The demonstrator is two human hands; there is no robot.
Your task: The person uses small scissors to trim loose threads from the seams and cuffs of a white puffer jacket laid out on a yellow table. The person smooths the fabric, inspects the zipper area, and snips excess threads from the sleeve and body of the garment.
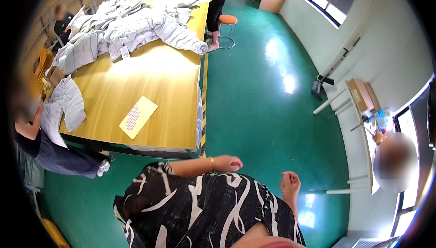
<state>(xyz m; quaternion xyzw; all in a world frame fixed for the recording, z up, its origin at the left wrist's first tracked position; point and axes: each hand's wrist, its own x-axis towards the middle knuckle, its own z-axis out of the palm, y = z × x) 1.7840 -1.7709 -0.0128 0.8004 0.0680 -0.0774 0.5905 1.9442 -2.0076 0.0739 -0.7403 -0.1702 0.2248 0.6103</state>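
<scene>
My left hand (229, 163) hangs in front of my body, over the green floor, its fingers curled in and nothing seen in them. A gold bracelet (212, 164) circles that wrist. To the right, my right hand (290, 185) is raised with the fingers folded loosely; no object shows in it either. Neither hand touches anything. Nearest to the left hand is the front corner of a long wooden-topped table (177, 130). A yellow card with rows of small pink stickers (138, 117) lies on that table.
Pale grey quilted jackets (131, 30) are heaped across the table. One person at the left edge handles a grey quilted piece (68, 100); others work farther along. An orange-topped stool (228, 19) stands beside the table. Along the right wall are a dustpan (318, 88) and a cluttered narrow table (365, 130).
</scene>
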